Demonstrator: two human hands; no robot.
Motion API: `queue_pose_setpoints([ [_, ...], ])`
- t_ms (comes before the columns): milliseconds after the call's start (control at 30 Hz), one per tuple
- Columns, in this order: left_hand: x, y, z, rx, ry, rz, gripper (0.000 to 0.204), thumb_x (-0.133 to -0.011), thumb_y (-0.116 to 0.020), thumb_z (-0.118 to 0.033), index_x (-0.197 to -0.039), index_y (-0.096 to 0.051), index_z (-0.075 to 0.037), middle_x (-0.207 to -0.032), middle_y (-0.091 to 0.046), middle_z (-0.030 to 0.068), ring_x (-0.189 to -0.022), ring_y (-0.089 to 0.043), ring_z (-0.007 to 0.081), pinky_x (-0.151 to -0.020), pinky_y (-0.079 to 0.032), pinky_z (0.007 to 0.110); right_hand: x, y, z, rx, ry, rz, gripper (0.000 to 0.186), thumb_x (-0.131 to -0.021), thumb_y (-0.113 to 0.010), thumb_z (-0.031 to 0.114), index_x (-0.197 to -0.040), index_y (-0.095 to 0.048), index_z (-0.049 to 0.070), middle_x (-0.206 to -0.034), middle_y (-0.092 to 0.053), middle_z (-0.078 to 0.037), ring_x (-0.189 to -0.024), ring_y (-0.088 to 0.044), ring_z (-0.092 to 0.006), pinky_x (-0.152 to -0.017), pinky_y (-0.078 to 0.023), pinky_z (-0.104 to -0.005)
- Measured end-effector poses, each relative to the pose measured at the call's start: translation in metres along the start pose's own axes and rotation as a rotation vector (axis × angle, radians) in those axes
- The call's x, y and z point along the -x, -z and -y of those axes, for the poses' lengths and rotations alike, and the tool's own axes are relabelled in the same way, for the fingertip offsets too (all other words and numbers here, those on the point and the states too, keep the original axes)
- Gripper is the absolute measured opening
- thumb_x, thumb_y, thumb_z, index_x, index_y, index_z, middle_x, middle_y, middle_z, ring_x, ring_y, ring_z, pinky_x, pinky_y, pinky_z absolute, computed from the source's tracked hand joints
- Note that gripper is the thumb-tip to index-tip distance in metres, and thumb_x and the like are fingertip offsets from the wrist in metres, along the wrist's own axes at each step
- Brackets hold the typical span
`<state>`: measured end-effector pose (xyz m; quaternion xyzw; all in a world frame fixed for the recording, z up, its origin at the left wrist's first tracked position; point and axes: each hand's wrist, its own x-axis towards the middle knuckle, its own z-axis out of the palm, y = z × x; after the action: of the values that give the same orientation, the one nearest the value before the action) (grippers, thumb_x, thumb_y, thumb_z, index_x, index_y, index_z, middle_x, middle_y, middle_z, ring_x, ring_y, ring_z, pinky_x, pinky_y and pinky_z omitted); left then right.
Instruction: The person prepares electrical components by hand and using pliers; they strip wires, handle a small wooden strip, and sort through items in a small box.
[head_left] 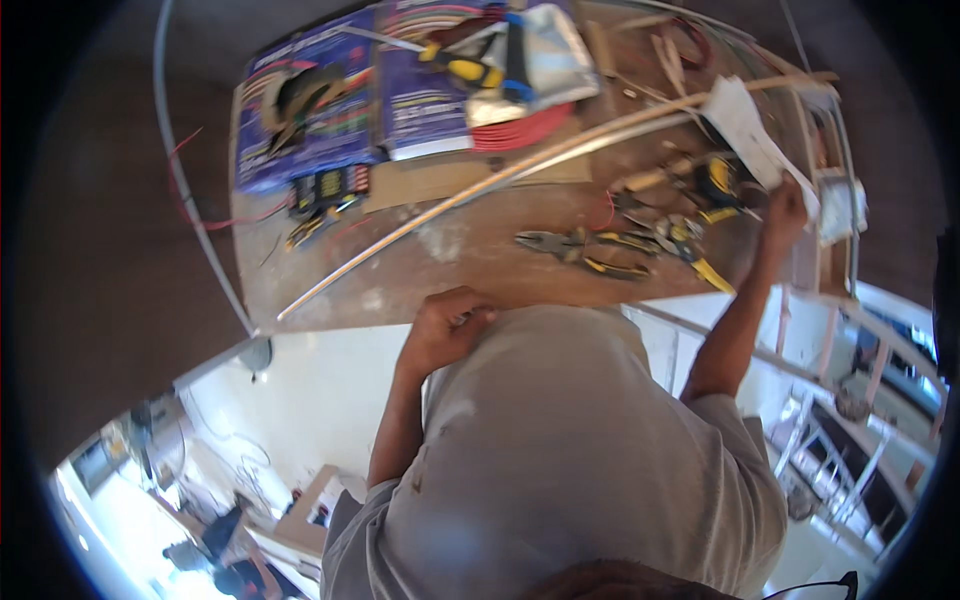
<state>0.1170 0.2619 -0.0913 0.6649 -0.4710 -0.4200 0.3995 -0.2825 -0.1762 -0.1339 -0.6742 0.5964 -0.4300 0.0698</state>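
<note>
My right hand [787, 207] pinches the lower end of a creased white sheet of paper [748, 130] at the right side of the wooden table. The sheet's far end lies by a long thin wooden strip [470, 192] that runs diagonally across the tabletop. My left hand [448, 325] rests at the table's front edge, against my grey shirt, with its fingers curled; whatever may be inside them is hidden. Between the hands lie combination pliers [585, 250] with yellow and black handles. A second yellow-handled tool [690, 240] and a yellow and black tape measure [718, 183] lie nearer my right hand.
Blue printed packages [310, 115] lie at the back left, with a red wire coil [520, 130] and yellow- and blue-handled tools [475, 70] beside them. A small black device [328, 190] trails red wire. A wooden frame [825, 170] stands right. Another person [245, 570] is far below left.
</note>
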Motion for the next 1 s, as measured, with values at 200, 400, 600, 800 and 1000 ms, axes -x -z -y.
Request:
queue_pose_setpoints([
  [200, 0.036, 0.014, 0.005, -0.019, 0.169, -0.135, 0.011, -0.091, -0.075, -0.005, -0.101, -0.076, -0.002, -0.09, -0.073, 0.0102, -0.077, -0.067, 0.0175, -0.067, -0.053, 0.032, -0.007, 0.003, 0.037, -0.12, -0.151, 0.031, 0.041, -0.099, -0.065, 0.037, -0.117, -0.076, 0.002, -0.1, -0.077, -0.017, -0.095, -0.071, -0.0248, -0.088, -0.054, -0.0396],
  [400, 0.057, 0.042, 0.014, -0.063, 0.157, -0.377, 0.011, -0.09, -0.073, -0.001, -0.101, -0.076, -0.002, -0.089, -0.073, 0.0103, -0.074, -0.07, 0.0177, -0.066, -0.055, 0.031, -0.001, -0.016, 0.08, 0.38, 0.433, -0.055, 0.05, -0.095, -0.071, 0.039, -0.129, -0.07, 0.002, -0.133, -0.066, -0.021, -0.126, -0.058, -0.0402, -0.109, -0.043, -0.0479],
  [600, 0.05, 0.096, 0.033, -0.478, 0.183, -0.867, 0.011, -0.087, -0.075, -0.004, -0.098, -0.077, -0.003, -0.09, -0.074, 0.0158, -0.077, -0.073, 0.0243, -0.069, -0.056, 0.034, 0.048, -0.008, 0.172, 0.184, 0.492, 0.077, 0.041, -0.097, -0.07, 0.028, -0.134, -0.068, 0.008, -0.137, -0.064, -0.016, -0.131, -0.055, -0.0357, -0.111, -0.042, -0.0458],
  [800, 0.062, 0.191, 0.088, -0.729, 0.255, -1.198, 0.011, -0.085, -0.072, -0.006, -0.095, -0.076, -0.005, -0.093, -0.07, 0.0159, -0.085, -0.069, 0.0372, -0.075, -0.055, 0.044, 0.09, -0.002, 0.213, 0.036, 0.446, 0.328, 0.041, -0.099, -0.067, 0.025, -0.135, -0.066, 0.004, -0.136, -0.065, -0.017, -0.132, -0.056, -0.0346, -0.112, -0.042, -0.0447],
  [1000, 0.041, 0.232, 0.123, -0.9, 0.199, -0.986, 0.013, -0.084, -0.073, -0.014, -0.096, -0.077, -0.011, -0.111, -0.067, 0.0115, -0.11, -0.063, 0.0346, -0.088, -0.052, 0.049, 0.116, -0.004, 0.218, -0.066, 0.397, 0.4, 0.041, -0.099, -0.067, 0.026, -0.133, -0.067, 0.004, -0.135, -0.065, -0.017, -0.13, -0.057, -0.0346, -0.111, -0.043, -0.0447],
])
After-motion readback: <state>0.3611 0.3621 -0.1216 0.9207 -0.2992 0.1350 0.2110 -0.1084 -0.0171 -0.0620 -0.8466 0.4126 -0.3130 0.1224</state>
